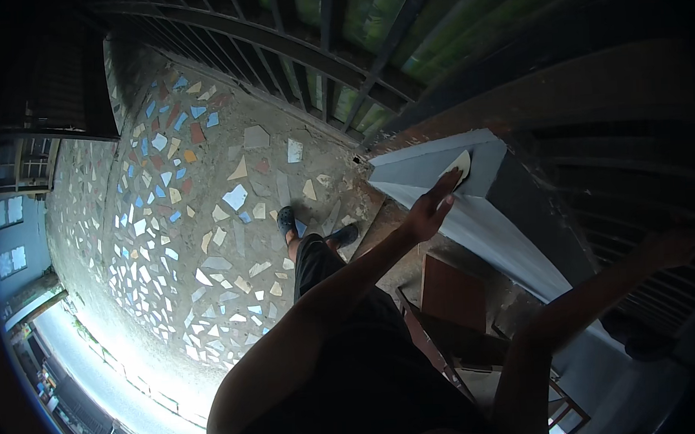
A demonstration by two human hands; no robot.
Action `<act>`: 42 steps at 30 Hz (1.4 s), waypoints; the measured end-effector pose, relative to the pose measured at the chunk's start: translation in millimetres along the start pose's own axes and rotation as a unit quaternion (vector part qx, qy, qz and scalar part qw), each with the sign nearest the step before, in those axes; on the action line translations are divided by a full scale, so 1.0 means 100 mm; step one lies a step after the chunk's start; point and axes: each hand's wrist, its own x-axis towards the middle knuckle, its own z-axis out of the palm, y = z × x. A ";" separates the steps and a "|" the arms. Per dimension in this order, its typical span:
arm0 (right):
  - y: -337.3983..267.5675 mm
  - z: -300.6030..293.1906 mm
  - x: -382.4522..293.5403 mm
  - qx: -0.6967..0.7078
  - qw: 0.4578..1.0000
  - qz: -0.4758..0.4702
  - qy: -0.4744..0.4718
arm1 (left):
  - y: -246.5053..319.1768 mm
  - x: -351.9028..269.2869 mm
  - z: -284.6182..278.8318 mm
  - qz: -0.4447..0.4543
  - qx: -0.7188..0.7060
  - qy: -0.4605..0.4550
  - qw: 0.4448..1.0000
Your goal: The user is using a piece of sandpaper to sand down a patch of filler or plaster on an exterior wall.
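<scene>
My left hand (433, 212) reaches across to a grey painted ledge (491, 156) with a whitish front face. Its fingers press a flat, cream-coloured piece (461, 165) against the ledge's top; whether this is a pad or a scraper is unclear. Farther right, in deep shadow, my right hand (676, 247) is raised beside dark horizontal bars (641, 302). Its fingers are too dim to show whether they grip a bar.
A dark metal railing (327, 59) runs along the far side. Reddish-brown boards (454, 294) lean below the ledge. My feet, in dark clogs (287, 220), stand on a concrete floor (228, 182) set with broken tile pieces. A wooden frame (570, 408) stands at lower right.
</scene>
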 end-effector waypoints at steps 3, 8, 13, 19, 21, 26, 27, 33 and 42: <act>0.27 -0.01 0.23 -0.014 0.998 -0.055 -0.004 | -0.19 0.11 -0.04 -0.062 -0.070 -0.011 0.996; 0.50 -0.09 0.39 -0.159 0.964 -0.215 0.003 | -0.22 -0.03 0.04 -0.048 0.025 0.018 0.998; 0.14 -0.04 0.09 -0.147 0.985 -0.093 0.013 | -0.40 0.04 -0.05 -0.078 0.022 -0.002 0.997; 0.38 -0.11 0.30 -0.192 0.974 -0.116 0.010 | -0.46 0.04 -0.05 -0.163 0.017 0.021 0.986; 0.41 -0.12 0.32 -0.203 0.972 -0.120 0.017 | -0.43 -0.03 -0.04 -0.142 0.017 0.024 0.989; 0.26 -0.06 0.24 -0.126 0.989 -0.076 0.017 | -0.84 0.13 -0.10 -0.169 -0.015 0.033 0.985; 0.24 -0.04 0.22 -0.111 0.991 -0.067 0.020 | -0.87 0.13 -0.08 -0.168 -0.015 0.029 0.985; 0.14 0.04 0.08 -0.029 0.998 -0.024 0.046 | -0.81 -0.05 0.01 -0.152 0.031 0.035 0.987; 0.23 0.03 0.16 -0.019 0.999 -0.023 0.030 | -0.95 0.10 -0.07 -0.167 -0.037 0.006 0.985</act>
